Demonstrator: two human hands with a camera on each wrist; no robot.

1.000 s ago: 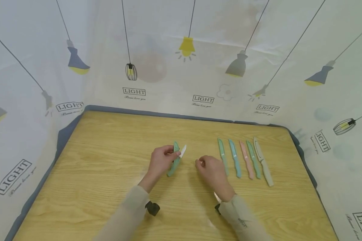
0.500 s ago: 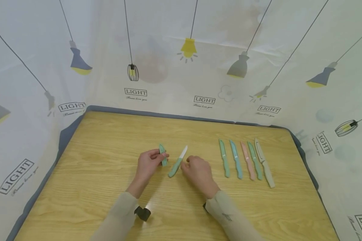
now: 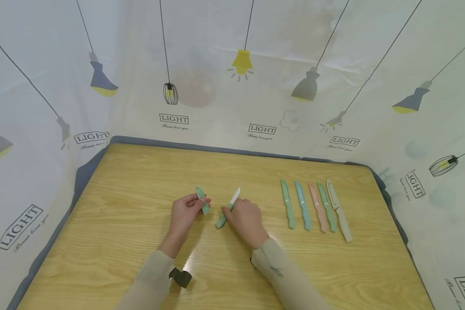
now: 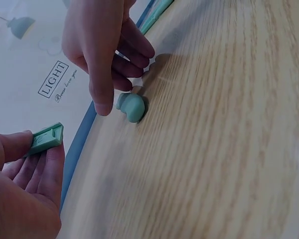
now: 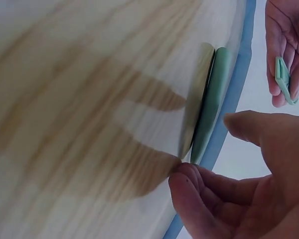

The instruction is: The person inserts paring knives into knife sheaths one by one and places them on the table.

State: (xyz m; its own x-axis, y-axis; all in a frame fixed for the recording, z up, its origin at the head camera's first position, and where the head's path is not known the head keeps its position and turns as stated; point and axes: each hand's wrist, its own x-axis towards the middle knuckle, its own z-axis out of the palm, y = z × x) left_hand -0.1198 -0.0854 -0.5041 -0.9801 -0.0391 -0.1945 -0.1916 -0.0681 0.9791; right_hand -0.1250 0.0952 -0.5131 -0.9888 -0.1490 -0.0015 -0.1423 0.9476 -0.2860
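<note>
My left hand (image 3: 183,215) pinches a green knife sheath (image 3: 202,200) between thumb and fingers, raised above the table. A small knife with a white blade (image 3: 235,196) and a green handle (image 3: 221,221) lies on the wood. Over this handle reaches my right hand (image 3: 246,218), its thumb on the near left side and its fingers beyond. In the right wrist view, the thumb (image 5: 236,124) stands apart from the knife handle (image 5: 212,97), and the fingertips (image 5: 187,177) are by its end. The left wrist view shows the handle's rounded end (image 4: 133,108) below the right hand (image 4: 97,50).
To the right lie several knives in a row: a green one (image 3: 288,204), a blue one (image 3: 303,206), a pink one (image 3: 318,207), another green one (image 3: 327,206) and a larger cream one (image 3: 339,210). A lamp-printed sheet (image 3: 213,116) stands around the wooden table (image 3: 139,185).
The green sheath has moved left in my left hand, away from the knife, which now lies alone on the table. My right hand has moved left and come over the knife's handle.
</note>
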